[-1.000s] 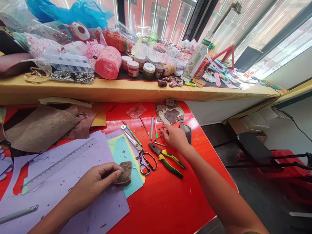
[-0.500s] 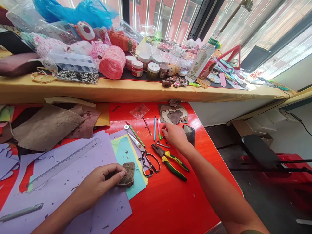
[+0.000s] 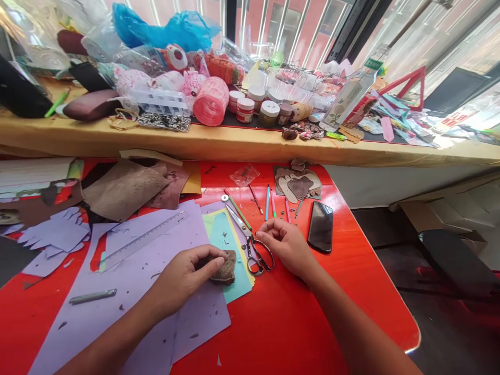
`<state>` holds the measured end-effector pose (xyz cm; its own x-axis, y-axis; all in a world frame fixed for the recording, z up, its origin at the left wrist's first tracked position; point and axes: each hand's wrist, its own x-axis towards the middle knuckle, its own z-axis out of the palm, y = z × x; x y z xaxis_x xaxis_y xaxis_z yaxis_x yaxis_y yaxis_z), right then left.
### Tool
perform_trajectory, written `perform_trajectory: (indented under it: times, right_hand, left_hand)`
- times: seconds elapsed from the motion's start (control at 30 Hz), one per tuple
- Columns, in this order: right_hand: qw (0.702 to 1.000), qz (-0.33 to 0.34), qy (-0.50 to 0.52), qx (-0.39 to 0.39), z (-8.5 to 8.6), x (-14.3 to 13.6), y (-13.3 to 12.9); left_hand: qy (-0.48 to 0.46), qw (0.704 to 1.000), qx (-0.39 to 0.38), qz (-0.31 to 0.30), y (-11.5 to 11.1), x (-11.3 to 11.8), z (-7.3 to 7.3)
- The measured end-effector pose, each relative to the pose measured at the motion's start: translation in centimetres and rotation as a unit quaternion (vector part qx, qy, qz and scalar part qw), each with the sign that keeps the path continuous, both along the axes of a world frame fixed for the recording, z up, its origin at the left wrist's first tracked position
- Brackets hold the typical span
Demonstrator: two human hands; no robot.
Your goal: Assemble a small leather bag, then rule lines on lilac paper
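A small brown leather piece [image 3: 226,270] is pinched between the thumb and fingers of my left hand [image 3: 191,273], above the teal and purple sheets. My right hand [image 3: 283,242] is over the red table, just right of the scissors [image 3: 255,255]; its thumb and index finger are pressed together, and anything between them is too small to make out. Coloured pens [image 3: 267,202] lie beyond that hand. The pliers are hidden behind my right hand and forearm, or out of sight.
A phone [image 3: 320,227] lies on the right of the red table [image 3: 289,317]. Leather cutouts [image 3: 300,185] are at the back. A ruler [image 3: 144,239] and a grey cutter [image 3: 92,296] rest on purple paper [image 3: 195,323]. Jars [image 3: 269,113] crowd the window ledge.
My right hand has come back from the pens towards the scissors and my left hand. The view has shifted left, and the phone now shows fully. The pliers no longer show.
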<state>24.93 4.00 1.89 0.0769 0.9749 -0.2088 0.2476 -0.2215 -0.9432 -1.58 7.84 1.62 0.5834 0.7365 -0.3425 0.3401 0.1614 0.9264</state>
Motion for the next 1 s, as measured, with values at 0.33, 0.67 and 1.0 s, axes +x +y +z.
perform_trajectory:
  times: [0.33, 0.67, 1.0]
  right_hand:
    - [0.966, 0.023, 0.251, -0.062, -1.4, -6.5, -3.3]
    - [0.96, 0.0, 0.272, -0.059, -2.4, -6.7, -3.9]
    - [0.958, 0.012, 0.276, -0.075, -3.0, -6.5, -4.1]
  left_hand:
    - [-0.086, 0.994, -0.071, 0.002, -1.6, 0.6, -0.1]
    - [-0.024, 0.999, 0.013, -0.041, -1.7, 0.5, 0.6]
    - [-0.039, 0.998, -0.043, -0.02, -1.4, 0.9, 0.0]
